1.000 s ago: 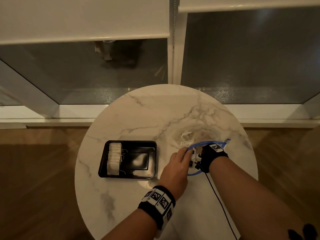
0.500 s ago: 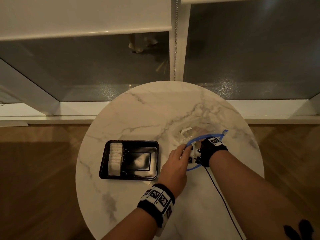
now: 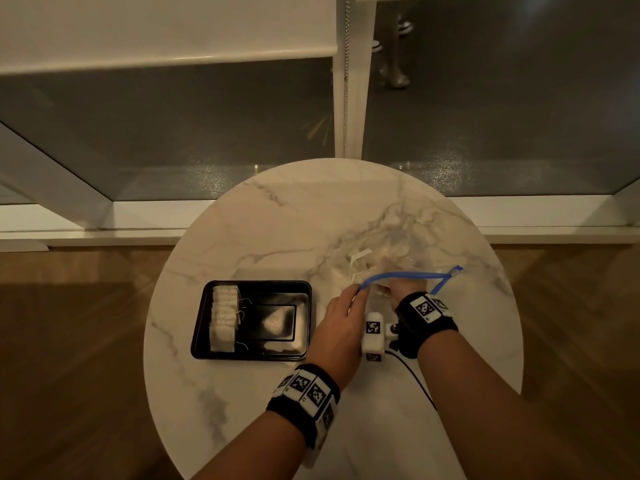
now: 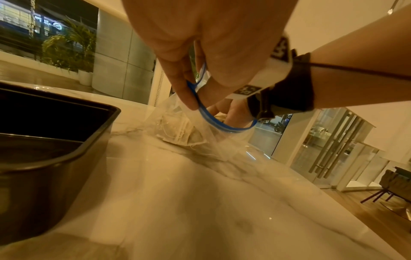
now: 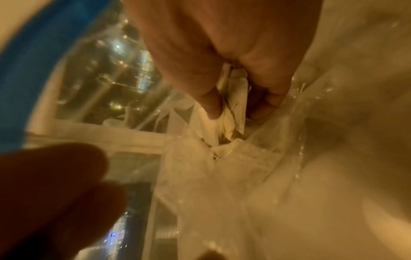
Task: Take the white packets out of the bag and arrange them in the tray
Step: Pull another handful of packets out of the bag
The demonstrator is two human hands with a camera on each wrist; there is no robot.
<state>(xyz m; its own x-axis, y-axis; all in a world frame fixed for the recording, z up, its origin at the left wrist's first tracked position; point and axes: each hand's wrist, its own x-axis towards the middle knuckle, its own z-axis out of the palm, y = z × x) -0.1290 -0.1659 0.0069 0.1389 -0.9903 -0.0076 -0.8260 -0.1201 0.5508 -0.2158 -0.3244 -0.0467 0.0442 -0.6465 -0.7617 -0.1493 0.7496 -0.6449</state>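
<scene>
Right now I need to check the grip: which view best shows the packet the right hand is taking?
The right wrist view: its fingers pinch a white packet inside the bag. In the head and left wrist views, the hand hides it.

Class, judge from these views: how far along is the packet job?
Done: a row of packets stands along the tray's left side. In hand: left hand pinches the bag's blue rim; right hand inside pinches packets. Left: more packets in the bag.
</scene>
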